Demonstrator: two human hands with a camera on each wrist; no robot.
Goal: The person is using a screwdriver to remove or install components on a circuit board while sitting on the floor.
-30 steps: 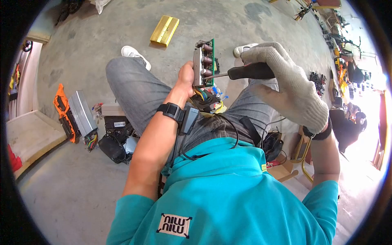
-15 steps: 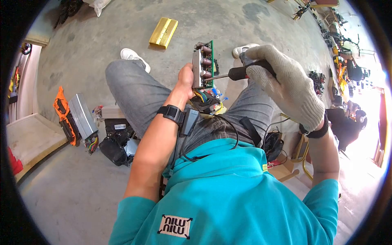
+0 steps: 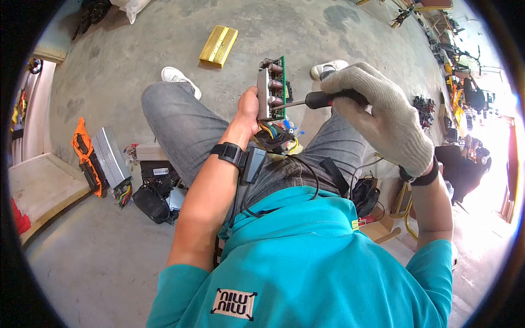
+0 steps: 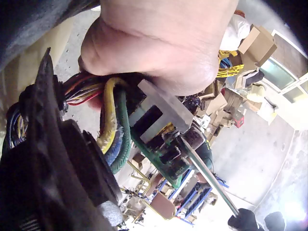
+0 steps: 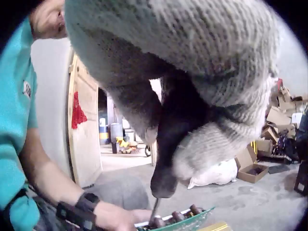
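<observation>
My bare left hand [image 3: 249, 109] holds a green circuit board [image 3: 284, 82] with a flat metal plate along its side and a row of brown capacitors [image 3: 275, 85]. Thick yellow, blue and green wires [image 4: 113, 130] hang from the board's near end, beside the palm. In my right hand [image 3: 383, 112], which wears a pale knitted glove, is a screwdriver [image 3: 317, 100] with a black handle. Its thin shaft [image 4: 209, 178] reaches in among the parts at the board's near end, right by the metal plate. Gloved fingers and thumb curl round the handle.
A yellow ribbed metal case [image 3: 219, 46] lies on the concrete floor ahead. To the left are a silver case [image 3: 111, 156] with wires, an orange-and-black item [image 3: 83, 147] and a black bag [image 3: 156, 199]. Cardboard boxes [image 5: 250, 166] and a white sack [image 5: 216, 174] stand farther off.
My right thumb has come in against the screwdriver handle, and the hand has turned and dropped slightly. The left hand and board have shifted only a little.
</observation>
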